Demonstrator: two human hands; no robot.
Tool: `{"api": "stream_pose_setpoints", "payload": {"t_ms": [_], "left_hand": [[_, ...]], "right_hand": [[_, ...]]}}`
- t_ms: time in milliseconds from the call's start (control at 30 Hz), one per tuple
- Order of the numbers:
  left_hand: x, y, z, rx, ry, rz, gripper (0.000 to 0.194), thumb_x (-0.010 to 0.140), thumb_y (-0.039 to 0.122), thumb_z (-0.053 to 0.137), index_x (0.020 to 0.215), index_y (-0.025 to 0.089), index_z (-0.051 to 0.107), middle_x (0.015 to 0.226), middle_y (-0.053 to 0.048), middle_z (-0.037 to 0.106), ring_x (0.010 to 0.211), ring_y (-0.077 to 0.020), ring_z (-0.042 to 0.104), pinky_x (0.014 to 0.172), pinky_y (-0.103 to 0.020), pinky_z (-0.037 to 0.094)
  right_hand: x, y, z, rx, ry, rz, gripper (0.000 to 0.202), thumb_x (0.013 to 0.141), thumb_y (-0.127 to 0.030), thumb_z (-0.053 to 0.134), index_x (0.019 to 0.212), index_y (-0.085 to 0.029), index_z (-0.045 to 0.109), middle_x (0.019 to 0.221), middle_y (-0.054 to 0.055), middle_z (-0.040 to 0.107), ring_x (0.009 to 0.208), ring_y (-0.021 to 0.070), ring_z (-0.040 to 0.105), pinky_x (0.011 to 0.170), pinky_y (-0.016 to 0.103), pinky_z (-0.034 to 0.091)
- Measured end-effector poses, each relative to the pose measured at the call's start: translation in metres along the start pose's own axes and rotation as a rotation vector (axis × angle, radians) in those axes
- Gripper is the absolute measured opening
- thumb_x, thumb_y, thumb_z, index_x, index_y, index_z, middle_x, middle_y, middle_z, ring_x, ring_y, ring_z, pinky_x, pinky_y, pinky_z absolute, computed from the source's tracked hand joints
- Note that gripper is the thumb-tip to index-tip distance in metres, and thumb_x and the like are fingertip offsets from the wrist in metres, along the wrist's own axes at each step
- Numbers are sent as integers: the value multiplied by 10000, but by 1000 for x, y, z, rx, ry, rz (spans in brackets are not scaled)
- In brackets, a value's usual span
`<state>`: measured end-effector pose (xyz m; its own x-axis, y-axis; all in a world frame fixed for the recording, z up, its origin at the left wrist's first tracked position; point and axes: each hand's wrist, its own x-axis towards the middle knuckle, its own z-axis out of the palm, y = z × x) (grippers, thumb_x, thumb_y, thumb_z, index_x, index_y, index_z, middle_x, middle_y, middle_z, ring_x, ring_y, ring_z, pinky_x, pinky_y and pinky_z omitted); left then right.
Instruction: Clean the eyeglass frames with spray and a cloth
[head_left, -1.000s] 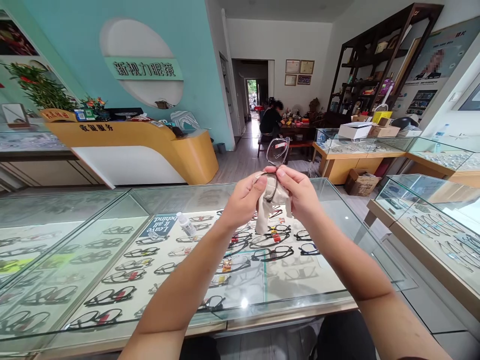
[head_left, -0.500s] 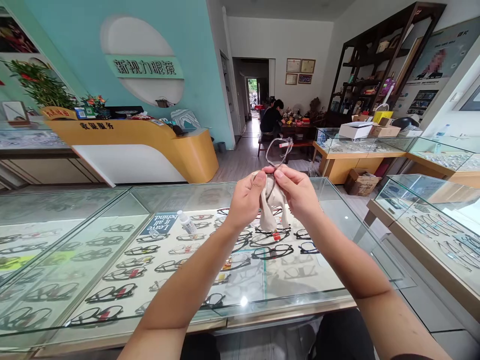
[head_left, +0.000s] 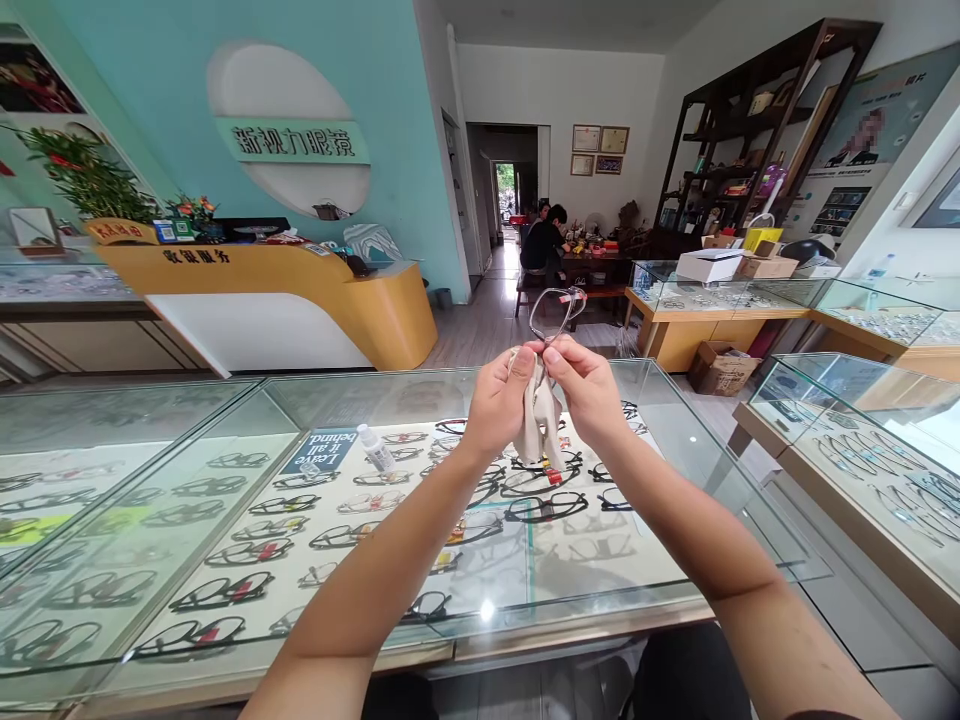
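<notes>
Both hands are raised above the glass counter, close together with closed fingers. My left hand [head_left: 497, 400] grips a pale cleaning cloth [head_left: 538, 428] folded around part of a pair of glasses [head_left: 533, 318]. My right hand [head_left: 588, 390] pinches the same glasses with thumb and fingers, touching the cloth. One rim of the thin frame sticks up above the fingertips, with a small red tag on the frame. The rest of the glasses is hidden by the cloth and fingers, while the cloth's loose end hangs between the hands.
On the glass display case [head_left: 420, 385] stands a small white bottle [head_left: 376, 447], left of my hands. Several rows of glasses lie inside the case. More display cases [head_left: 870, 470] are on the right. A person [head_left: 543, 245] sits at a table at the back.
My hands and the glasses have dropped slightly. My right hand has shifted a little left, nearer my left hand, and the cloth hangs narrower.
</notes>
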<state>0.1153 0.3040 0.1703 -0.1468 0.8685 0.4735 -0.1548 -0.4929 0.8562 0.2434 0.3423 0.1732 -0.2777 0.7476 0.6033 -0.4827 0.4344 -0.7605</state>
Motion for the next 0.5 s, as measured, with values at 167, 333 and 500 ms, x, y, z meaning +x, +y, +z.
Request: {"api": "stream_pose_setpoints", "payload": {"t_ms": [167, 333, 500], "left_hand": [[-1, 8, -6, -56, -200, -105, 584, 906, 659, 803, 1237, 186, 717, 761, 23, 632, 663, -112, 575, 651, -231, 517], [-3, 1, -1, -50, -80, -50, 579, 876, 651, 837, 1185, 176, 719, 811, 14, 661, 665, -100, 551, 635, -221, 490], [2, 2, -13, -29, -184, -57, 538, 957, 660, 739, 1179, 170, 751, 835, -18, 684, 720, -122, 589, 664, -230, 493]], "right_hand": [[2, -2, -6, 88, 3, 84, 272, 920, -534, 847, 1003, -277, 870, 1037, 24, 692, 990, 182, 644, 922, 314, 526], [-2, 0, -1, 51, 13, 48, 315, 900, -570, 853, 922, -256, 855, 1026, 34, 697, 1000, 198, 651, 953, 332, 538], [-2, -7, -4, 82, 31, 78, 300, 894, -553, 859, 933, -256, 856, 1036, 32, 704, 949, 183, 642, 873, 307, 538]]}}
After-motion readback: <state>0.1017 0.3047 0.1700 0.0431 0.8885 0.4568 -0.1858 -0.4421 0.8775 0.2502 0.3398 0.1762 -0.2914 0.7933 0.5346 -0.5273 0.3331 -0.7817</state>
